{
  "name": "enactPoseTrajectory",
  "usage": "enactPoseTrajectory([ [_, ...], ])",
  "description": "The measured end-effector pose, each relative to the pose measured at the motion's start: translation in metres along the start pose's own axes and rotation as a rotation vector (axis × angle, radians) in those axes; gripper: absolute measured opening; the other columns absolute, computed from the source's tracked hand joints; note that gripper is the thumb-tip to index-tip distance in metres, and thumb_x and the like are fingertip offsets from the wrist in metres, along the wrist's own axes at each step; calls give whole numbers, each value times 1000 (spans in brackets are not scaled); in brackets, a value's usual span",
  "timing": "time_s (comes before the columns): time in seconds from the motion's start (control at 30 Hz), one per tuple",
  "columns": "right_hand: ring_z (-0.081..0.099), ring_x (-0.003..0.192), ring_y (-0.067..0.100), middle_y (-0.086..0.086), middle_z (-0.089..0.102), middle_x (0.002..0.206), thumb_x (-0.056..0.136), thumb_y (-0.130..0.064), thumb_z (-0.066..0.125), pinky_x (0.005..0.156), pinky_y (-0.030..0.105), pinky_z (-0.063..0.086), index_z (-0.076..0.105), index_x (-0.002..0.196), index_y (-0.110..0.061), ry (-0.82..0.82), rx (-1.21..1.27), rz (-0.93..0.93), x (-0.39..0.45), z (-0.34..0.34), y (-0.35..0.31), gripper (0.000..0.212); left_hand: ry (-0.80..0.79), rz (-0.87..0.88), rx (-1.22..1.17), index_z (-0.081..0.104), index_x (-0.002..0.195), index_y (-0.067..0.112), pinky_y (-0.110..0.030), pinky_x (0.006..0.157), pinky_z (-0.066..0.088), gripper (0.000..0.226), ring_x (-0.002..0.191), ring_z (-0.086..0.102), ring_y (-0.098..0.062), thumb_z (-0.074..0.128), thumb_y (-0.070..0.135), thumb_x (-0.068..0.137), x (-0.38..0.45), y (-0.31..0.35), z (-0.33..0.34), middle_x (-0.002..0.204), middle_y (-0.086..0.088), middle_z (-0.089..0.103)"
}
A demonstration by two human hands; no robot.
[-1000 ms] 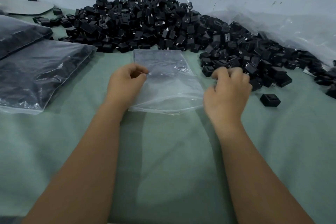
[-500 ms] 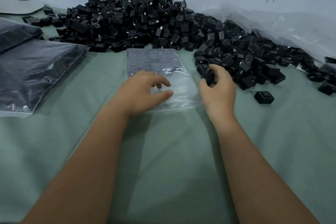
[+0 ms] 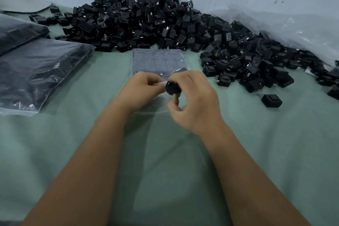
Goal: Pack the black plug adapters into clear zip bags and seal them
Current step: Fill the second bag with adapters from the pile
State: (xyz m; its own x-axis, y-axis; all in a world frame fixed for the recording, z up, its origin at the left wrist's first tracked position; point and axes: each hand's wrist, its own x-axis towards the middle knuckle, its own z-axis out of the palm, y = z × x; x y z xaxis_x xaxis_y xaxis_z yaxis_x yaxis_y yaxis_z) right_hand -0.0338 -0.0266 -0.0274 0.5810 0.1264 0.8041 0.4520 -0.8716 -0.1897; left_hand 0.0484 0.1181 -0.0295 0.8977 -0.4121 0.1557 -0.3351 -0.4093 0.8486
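Note:
A clear zip bag [image 3: 157, 62] lies flat on the green cloth in front of me, with several black adapters showing through its far half. My left hand [image 3: 141, 90] pinches the bag's near edge and lifts it a little. My right hand [image 3: 194, 101] grips one black plug adapter [image 3: 172, 88] right at that raised edge, touching the left fingers. A big heap of loose black adapters [image 3: 165, 24] fills the back and right of the table.
Two filled clear bags of adapters [image 3: 36, 71] lie at the left. A single adapter [image 3: 271, 100] sits alone at the right. Crumpled clear plastic sheeting [image 3: 293, 29] lies against the wall at the back right. Green cloth [image 3: 165, 170] covers the near table.
My right hand took an adapter from the heap's edge and brought it left to the bag mouth. My left hand moved from resting on the bag to pinching its edge.

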Motion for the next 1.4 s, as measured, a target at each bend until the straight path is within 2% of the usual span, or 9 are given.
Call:
enactPoseTrajectory([
  [0.13, 59, 85, 27, 5, 66, 96, 65, -2, 61, 59, 32, 48, 69, 99, -9, -223, -154, -68, 1, 7, -8, 35, 79, -2, -114, 71, 79, 11, -31, 72, 43, 14, 72, 52, -18, 65, 15, 90, -2, 2, -2, 75, -14, 63],
  [0.23, 55, 83, 27, 7, 59, 92, 69, 2, 65, 53, 29, 33, 68, 93, -11, -404, -276, 10, 0, 11, -7, 27, 156, -20, -161, 70, 78, 15, -23, 67, 44, 12, 70, 53, -14, 68, 19, 89, -1, 3, -4, 72, -11, 62],
  [0.37, 56, 81, 23, 5, 58, 84, 76, -20, 68, 60, 28, 33, 71, 82, -17, -390, -341, 65, -1, 10, -6, 7, 113, 44, -250, 74, 81, 13, -17, 72, 50, 5, 74, 63, -8, 72, 14, 86, -5, 7, -7, 77, -4, 71],
  [0.47, 59, 89, 25, 5, 64, 93, 87, -25, 58, 71, 33, 41, 68, 99, -16, -453, -399, 101, -1, 14, -9, 18, -21, 151, -350, 76, 86, 10, -18, 75, 51, 4, 80, 68, -10, 75, 11, 83, -8, 11, -8, 83, -4, 74],
  [0.53, 58, 90, 26, 6, 62, 97, 91, -28, 51, 70, 33, 37, 65, 104, -16, -457, -421, 142, -1, 15, -10, 22, -39, 167, -384, 78, 85, 14, -17, 76, 50, 12, 83, 66, -9, 77, 25, 80, -8, 11, -10, 87, -6, 75],
  [0.67, 59, 84, 27, 5, 64, 94, 92, -32, 45, 67, 32, 33, 64, 99, -17, -437, -451, 200, 0, 14, -13, 25, 154, 79, -465, 76, 81, 23, -26, 77, 44, 40, 80, 61, -10, 49, 51, 85, -4, 2, -17, 87, -2, 74],
  [0.9, 57, 94, 27, 8, 64, 100, 92, -23, 40, 75, 32, 34, 63, 94, -12, -492, -476, 301, 0, 15, -15, 26, 463, -142, -726, 71, 76, 19, -27, 67, 38, 45, 67, 57, -8, 37, 38, 99, 0, -8, -27, 73, 4, 68],
  [1.13, 56, 103, 28, 7, 63, 109, 92, -24, 41, 84, 35, 40, 58, 114, -17, -496, -500, 318, -3, 17, -15, 29, 474, -213, -716, 70, 76, 19, -27, 66, 37, 42, 62, 57, -6, 39, 37, 98, 3, -11, -25, 72, 4, 69],
  [1.4, 55, 99, 27, 7, 62, 103, 91, -18, 41, 80, 31, 38, 60, 91, -18, -609, -558, 355, 4, 28, -9, 19, 485, -220, -685, 69, 76, 18, -25, 61, 36, 39, 61, 55, -7, 40, 32, 97, 8, -13, -23, 68, 4, 68],
])
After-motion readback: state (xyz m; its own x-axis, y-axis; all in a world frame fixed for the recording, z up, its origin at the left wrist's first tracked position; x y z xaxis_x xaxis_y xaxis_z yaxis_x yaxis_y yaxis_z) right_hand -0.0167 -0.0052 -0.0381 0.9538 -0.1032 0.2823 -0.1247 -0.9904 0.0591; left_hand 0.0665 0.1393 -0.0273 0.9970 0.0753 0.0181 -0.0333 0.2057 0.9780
